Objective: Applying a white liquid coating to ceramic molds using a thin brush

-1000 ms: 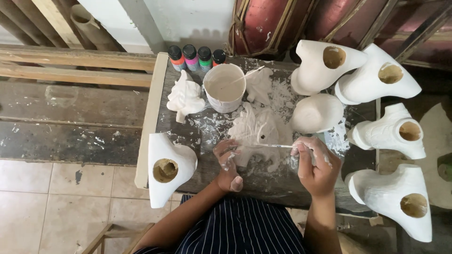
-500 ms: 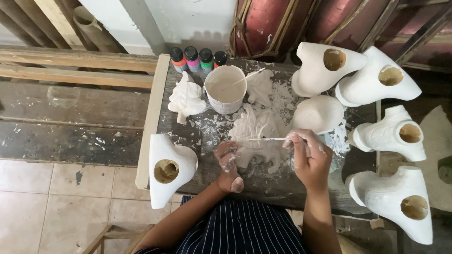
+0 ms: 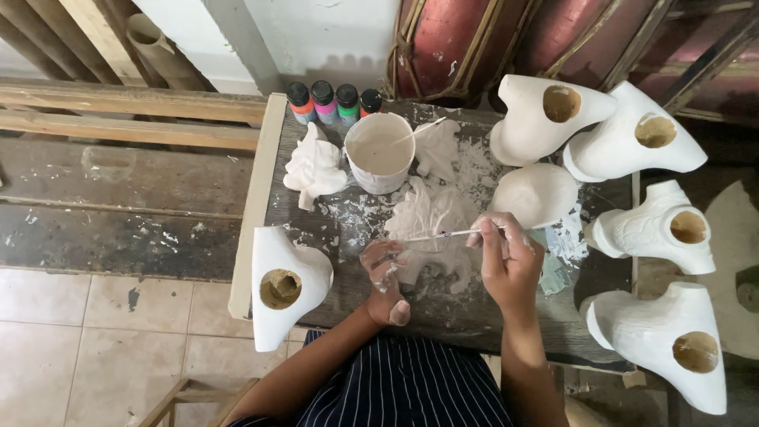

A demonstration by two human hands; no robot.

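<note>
Two hands meet over one flat white plaster casting [image 3: 431,225] in the head view, the only view there is. The casting lies just in front of the white paint tub [image 3: 380,153], which serves here as the landmark. The right hand [image 3: 506,265] pinches a thin brush [image 3: 443,235] between thumb and fingers, its tip laid across the casting. The left hand [image 3: 385,278], fingers curled and smeared white, presses down on the casting's near edge to steady it.

By my reading, the coating of the piece is underway; a next stroke would call for a light, even pull of the brush while the left hand keeps the casting from sliding.

Left of the tub rests a tree-shaped white figure [image 3: 315,168], and behind the tub stand four small paint bottles [image 3: 332,101] with coloured labels. A second stick leans inside the tub (brush or stirrer, I cannot tell). Hollow white busts [image 3: 601,126] crowd to the tub's right, with one more bust [image 3: 282,281] near its left front. The dark wooden surface [image 3: 443,312] is spattered white. Beyond it lie a plank bench [image 3: 118,119], pale floor tiles [image 3: 95,340] and a whitewashed wall [image 3: 332,32].
</note>
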